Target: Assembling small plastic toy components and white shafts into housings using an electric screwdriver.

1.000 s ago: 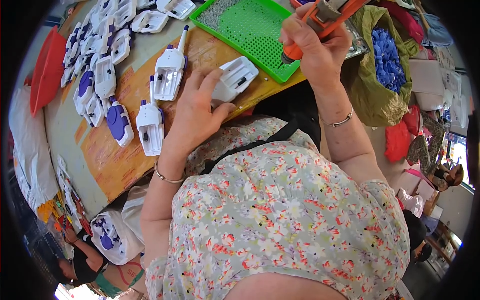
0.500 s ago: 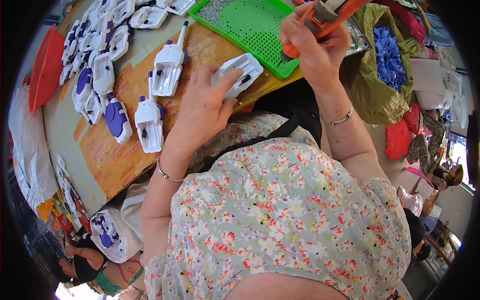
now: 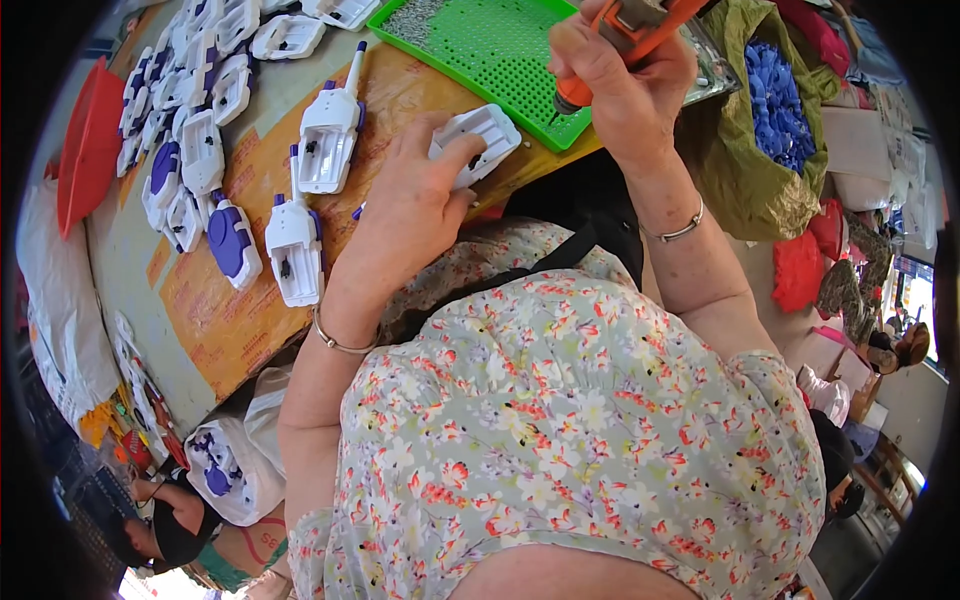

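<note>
Head view: white plastic housing [image 3: 492, 130] beneath the left hand [image 3: 412, 205]; orange-and-grey power tool [image 3: 632, 22] in the right hand [image 3: 638, 98]

Left hand closed on the left part of the housing, index finger across its open face. Housing on the worktable [image 3: 235, 335], cavity upward, near the front edge, just beside but apart from a green perforated tray [image 3: 510, 72]. Right hand wrapped around the power tool, well apart from the left; tool nose directed down and leftward, in front of the tray's near right corner in this view. Small grey pieces [image 3: 412, 17] in the tray's far left part. Left of the left hand: two white housings with antennas [image 3: 328, 145], cavities upward; farther left, a purple-covered housing [image 3: 232, 245] and a crowded pile of similar housings [image 3: 203, 150]. At far left, a red basin [image 3: 88, 150]; at right, an olive sack [image 3: 745, 200] of blue pieces [image 3: 775, 110].
</note>
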Demonstrator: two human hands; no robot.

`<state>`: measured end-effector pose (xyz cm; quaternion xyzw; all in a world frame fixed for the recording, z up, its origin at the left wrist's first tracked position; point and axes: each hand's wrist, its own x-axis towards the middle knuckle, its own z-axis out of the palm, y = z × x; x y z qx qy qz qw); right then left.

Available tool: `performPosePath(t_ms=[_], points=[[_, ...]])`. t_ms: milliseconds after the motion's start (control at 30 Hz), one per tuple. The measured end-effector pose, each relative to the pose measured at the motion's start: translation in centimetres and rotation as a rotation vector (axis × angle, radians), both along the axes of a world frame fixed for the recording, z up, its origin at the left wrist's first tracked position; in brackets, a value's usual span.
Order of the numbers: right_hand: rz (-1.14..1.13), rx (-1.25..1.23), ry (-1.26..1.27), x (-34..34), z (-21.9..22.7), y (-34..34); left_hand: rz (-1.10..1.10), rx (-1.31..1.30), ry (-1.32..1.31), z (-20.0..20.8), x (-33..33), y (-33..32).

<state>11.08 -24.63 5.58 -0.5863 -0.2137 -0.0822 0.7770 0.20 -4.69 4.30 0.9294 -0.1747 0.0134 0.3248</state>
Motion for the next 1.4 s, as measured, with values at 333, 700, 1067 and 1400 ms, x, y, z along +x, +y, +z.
performPosePath(t_ms=[333, 700, 1067, 1400], points=[[0.203, 0.172, -0.302, 0.2, 0.2, 0.4, 0.1, -0.138, -0.047, -1.8, -0.5, 1.1], [0.068, 0.005, -0.031, -2.1, 4.9, 1.1, 0.105, -0.18, -0.081, -2.7, -0.6, 1.4], [0.397, 0.168, -0.81, 2.0, -0.3, 6.2, 0.078, -0.216, -0.123, -2.3, -0.5, 1.0], [0.208, -0.103, -0.129, -2.8, 1.0, 4.2, 0.068, -0.209, -0.168, -2.6, -0.4, 0.8]])
